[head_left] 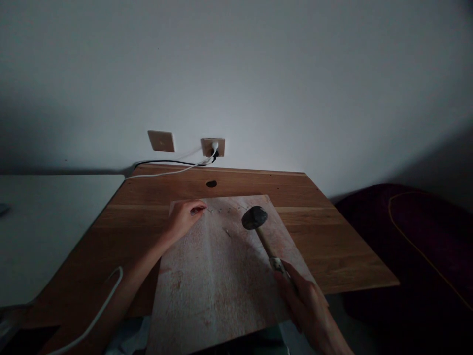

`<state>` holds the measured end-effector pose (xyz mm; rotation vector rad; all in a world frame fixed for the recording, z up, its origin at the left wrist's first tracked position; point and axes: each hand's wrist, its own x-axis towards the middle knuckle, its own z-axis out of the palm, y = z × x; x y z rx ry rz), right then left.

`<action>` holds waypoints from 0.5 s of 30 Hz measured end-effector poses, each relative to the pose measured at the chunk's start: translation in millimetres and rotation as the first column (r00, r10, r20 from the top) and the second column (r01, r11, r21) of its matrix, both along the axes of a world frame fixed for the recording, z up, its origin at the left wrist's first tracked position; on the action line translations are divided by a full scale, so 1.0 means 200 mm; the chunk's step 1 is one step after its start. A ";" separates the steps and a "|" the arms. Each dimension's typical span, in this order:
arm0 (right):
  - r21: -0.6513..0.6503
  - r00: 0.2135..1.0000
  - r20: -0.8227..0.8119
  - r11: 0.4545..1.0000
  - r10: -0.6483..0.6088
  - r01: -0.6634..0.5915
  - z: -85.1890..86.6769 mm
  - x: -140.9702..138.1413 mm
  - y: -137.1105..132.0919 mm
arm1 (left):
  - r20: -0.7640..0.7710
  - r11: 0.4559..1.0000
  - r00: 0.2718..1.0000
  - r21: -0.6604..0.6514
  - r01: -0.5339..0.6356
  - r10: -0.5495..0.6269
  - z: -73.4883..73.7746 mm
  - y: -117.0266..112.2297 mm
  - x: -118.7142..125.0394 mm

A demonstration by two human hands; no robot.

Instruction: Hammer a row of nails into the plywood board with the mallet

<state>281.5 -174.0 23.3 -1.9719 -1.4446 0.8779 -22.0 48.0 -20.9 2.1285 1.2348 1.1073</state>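
My right hand (301, 296) is wrapped round the handle of a rubber mallet (254, 218). Its black head hangs over the upper right part of a worn wooden board (192, 286). At the board's upper left, my left hand (186, 216) is closed in a pinch, with what looks like a thin nail (209, 210) at the fingertips; the fingers partly hide it. Several small nails stand in a row to the right of that hand, towards the mallet head. One loose nail (228, 233) lies on the board below the row.
The board rests on a wooden table (332, 246), its near end reaching past the table's front edge. White and black cables run from a wall socket (213, 147). Another white cable (99, 313) crosses by my left forearm. A dark purple seat (424, 236) stands at the right.
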 end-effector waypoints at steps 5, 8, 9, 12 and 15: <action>0.008 0.999 -0.002 0.998 0.054 -0.054 0.01 -0.02 0.03 | -0.006 1.000 1.000 0.001 0.005 -0.005 0.01 -0.02 -0.01; -0.007 0.990 -0.087 0.994 0.110 -0.111 0.03 -0.06 0.09 | -0.010 1.000 1.000 -0.019 0.014 -0.014 0.00 -0.02 -0.01; -0.010 0.984 -0.121 0.991 0.133 -0.136 0.04 -0.09 0.12 | -0.013 1.000 1.000 -0.025 0.014 -0.014 -0.01 -0.02 -0.01; 0.024 0.963 -0.176 0.979 0.206 -0.204 0.08 -0.18 0.20 | -0.014 0.999 1.000 -0.043 -0.012 0.012 -0.01 -0.02 0.00; 0.085 0.952 -0.165 0.966 0.257 -0.246 0.10 -0.28 0.28 | -0.017 0.997 0.999 -0.063 -0.053 0.052 -0.02 -0.02 0.00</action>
